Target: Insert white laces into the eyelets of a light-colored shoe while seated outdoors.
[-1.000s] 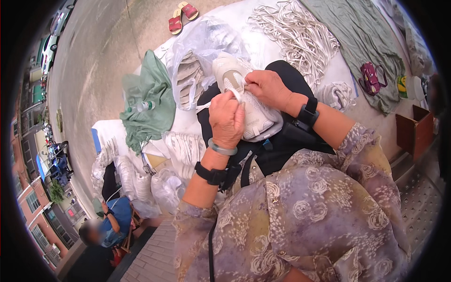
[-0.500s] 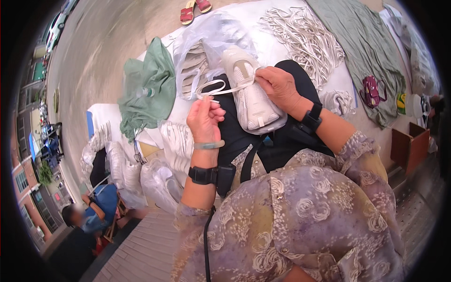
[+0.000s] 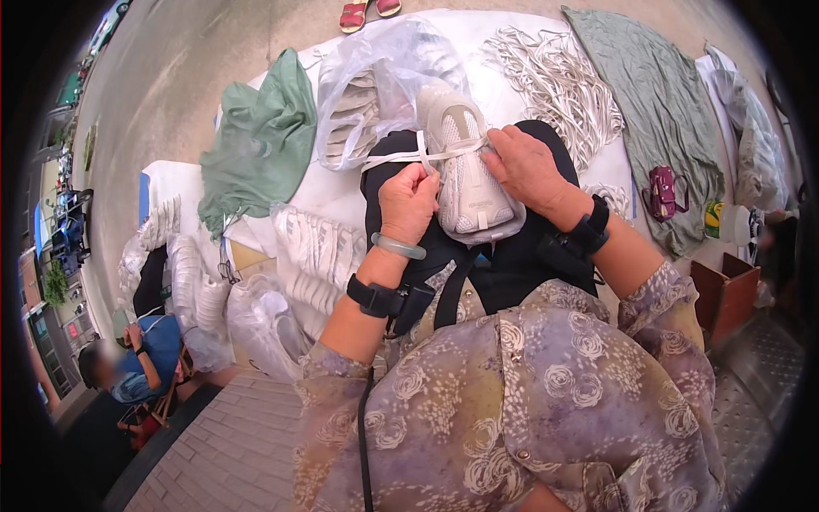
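A pale sneaker (image 3: 479,192) rests on my black-covered lap, its heel toward me. A flat white shoelace (image 3: 394,157) runs across its upper and out past its left side, with a short length standing up above my left fingers. My left hand (image 3: 409,203) is closed in a pinch on the lace beside the shoe's left edge. My right hand (image 3: 531,169) grips the sneaker's right side, its fingertips at the eyelet edge where the lace meets it. Whether those fingertips also pinch the lace is hard to see.
Ahead lie a clear plastic bag (image 3: 350,115) of shoe uppers, a green cloth (image 3: 260,141) and a heap of white laces (image 3: 572,94). Stacked pale uppers (image 3: 320,256) are at left, near a seated person (image 3: 141,363). A purple bag (image 3: 665,194) and brown box (image 3: 725,294) stand right.
My left hand has moved right and slightly down to the sneaker, bringing the lace across. The lace's open loop has flattened. My right hand has moved slightly right and down along the shoe's side.
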The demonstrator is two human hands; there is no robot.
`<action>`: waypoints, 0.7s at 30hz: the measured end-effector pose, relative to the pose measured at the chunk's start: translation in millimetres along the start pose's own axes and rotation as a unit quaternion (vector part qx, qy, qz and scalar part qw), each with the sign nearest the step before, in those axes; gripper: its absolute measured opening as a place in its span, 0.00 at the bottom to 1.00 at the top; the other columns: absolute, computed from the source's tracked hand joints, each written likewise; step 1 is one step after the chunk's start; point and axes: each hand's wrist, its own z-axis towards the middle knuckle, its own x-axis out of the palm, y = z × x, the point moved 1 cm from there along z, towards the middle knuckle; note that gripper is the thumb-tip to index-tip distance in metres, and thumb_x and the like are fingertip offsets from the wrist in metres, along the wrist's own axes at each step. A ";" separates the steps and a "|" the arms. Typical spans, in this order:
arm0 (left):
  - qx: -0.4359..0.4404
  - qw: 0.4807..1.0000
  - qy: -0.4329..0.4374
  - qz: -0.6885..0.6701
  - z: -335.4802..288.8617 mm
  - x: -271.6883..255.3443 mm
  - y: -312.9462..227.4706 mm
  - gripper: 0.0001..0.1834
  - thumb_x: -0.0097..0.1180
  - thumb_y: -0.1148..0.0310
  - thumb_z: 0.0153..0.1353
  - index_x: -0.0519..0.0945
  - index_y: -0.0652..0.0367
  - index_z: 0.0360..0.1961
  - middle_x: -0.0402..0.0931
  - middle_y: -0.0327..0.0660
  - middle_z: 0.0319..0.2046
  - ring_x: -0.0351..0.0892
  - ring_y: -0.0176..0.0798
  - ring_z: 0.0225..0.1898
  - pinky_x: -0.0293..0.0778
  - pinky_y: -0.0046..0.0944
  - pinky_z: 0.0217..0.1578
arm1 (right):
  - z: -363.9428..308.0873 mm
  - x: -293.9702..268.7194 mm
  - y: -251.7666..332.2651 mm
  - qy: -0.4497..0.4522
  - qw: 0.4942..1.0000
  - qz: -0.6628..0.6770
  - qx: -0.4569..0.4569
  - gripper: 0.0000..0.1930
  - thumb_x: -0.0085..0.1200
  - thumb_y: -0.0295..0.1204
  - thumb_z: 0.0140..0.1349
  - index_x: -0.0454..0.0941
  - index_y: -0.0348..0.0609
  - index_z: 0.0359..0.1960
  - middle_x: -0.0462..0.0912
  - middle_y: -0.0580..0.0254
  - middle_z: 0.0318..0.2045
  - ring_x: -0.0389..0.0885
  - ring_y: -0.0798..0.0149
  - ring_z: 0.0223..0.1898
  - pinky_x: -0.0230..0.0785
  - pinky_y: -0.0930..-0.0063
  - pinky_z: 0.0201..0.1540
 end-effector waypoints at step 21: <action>0.239 0.940 -0.139 0.202 31.1 15.4 0.4 0.06 0.52 0.75 0.48 0.68 0.65 0.20 0.69 0.48 0.22 0.70 0.51 0.23 0.67 0.42 0.27 | 0.9 -17.1 17.9 -0.035 0.992 -0.042 -0.113 0.05 0.49 0.31 0.51 0.71 0.47 0.29 0.72 0.61 0.27 0.73 0.56 0.31 0.62 0.63 0.34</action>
